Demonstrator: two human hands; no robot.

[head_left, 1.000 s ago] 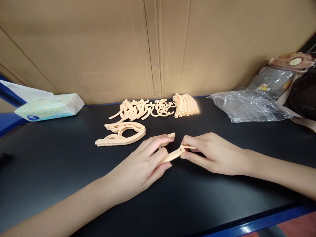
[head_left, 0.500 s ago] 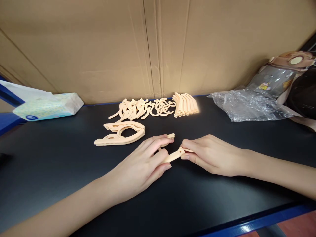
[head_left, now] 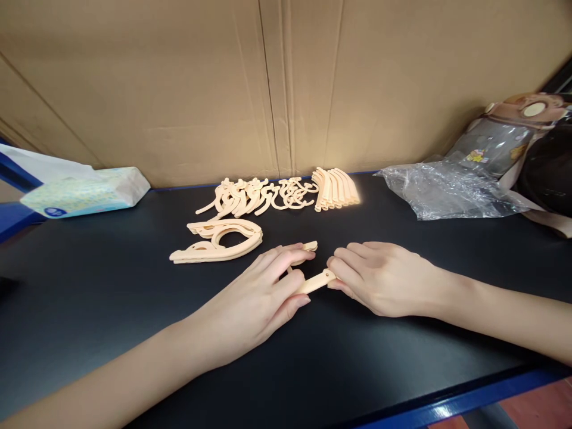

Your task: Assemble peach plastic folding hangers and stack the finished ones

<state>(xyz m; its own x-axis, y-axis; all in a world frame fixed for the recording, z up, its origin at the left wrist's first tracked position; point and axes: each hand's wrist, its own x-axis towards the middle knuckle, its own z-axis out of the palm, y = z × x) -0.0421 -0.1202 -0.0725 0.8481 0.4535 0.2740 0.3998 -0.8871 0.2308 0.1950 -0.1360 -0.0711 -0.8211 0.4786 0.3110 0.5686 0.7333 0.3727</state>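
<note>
Ideally, brace the cream piece (head_left: 315, 282) in the curled left hand (head_left: 263, 298) while the closed right hand (head_left: 388, 280) pinches squarely by its holed end (head_left: 329, 274)

Soft light pales the dark tabletop (head_left: 111, 316) toward its left edge. I catch glints off plastic wrap (head_left: 451, 189) near the far right corner, glare on the blue front rim (head_left: 447, 410), shadow beneath the right hand (head_left: 386, 279), haze along the tubes (head_left: 337, 189).

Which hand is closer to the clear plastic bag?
Right. The right hand is in front and to the left of the bag; the left hand is much farther left.
</note>
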